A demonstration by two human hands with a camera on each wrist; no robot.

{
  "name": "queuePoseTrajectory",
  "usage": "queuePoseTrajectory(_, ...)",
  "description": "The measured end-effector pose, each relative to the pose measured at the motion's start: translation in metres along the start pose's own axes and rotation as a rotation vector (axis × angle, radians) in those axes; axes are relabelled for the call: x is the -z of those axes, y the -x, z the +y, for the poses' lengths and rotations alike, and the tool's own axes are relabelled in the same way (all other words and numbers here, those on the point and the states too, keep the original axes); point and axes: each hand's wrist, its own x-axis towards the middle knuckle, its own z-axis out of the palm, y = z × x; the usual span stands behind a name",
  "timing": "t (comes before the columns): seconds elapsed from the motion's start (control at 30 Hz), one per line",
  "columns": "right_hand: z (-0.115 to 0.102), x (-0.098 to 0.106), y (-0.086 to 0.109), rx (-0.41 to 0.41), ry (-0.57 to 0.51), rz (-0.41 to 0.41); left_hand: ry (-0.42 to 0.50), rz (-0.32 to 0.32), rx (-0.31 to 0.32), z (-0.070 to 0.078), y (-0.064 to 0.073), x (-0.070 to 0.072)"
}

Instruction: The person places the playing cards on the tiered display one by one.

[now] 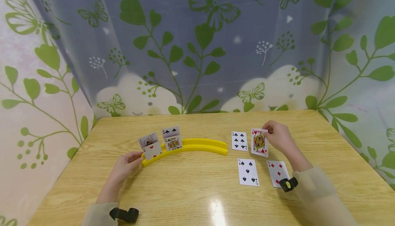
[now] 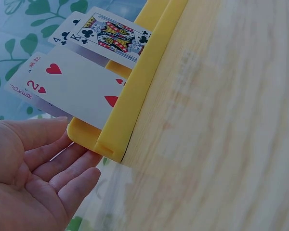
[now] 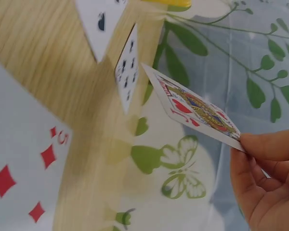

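My right hand pinches the jack of hearts by an upper corner; the right wrist view shows this card tilted and raised over the table. The fingertips of my left hand touch the end of a curved yellow card holder, the fingers loosely extended. In that holder stand a two of hearts with a joker behind it, and a king of clubs with a four of clubs behind. Beside the jack lies the six of clubs.
Nearer the front lie a five of spades and a five of diamonds, the latter partly covered by the right wrist's camera. A patterned curtain stands behind the wooden table.
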Motion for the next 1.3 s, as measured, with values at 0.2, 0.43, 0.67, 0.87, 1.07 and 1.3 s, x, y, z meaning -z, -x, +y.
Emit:
queuePoseTrajectory(0.2,-0.016,0.002,0.011,0.066,-0.046,0.043,-0.003,0.004,0.003,0.0,-0.001,0.001)
queuePoseTrajectory(0.43,-0.035,-0.002,0.019,0.152,-0.081,0.078,-0.005,0.013,0.012,0.002,0.001,0.001)
queuePoseTrajectory(0.67,-0.056,-0.007,0.025,0.229,-0.133,0.08,0.009,0.03,0.014,0.003,0.001,0.0)
queuePoseTrajectory(0.87,-0.067,-0.016,0.024,0.251,-0.202,0.045,-0.008,0.038,0.016,0.004,0.002,-0.001)
queuePoseTrajectory(1.07,-0.076,-0.027,0.021,0.243,-0.239,0.001,-0.014,0.04,0.01,0.003,0.002,-0.001)
queuePoseTrajectory(1.3,-0.084,-0.039,0.014,0.269,-0.244,-0.03,-0.005,0.038,0.028,0.001,0.0,-0.002)
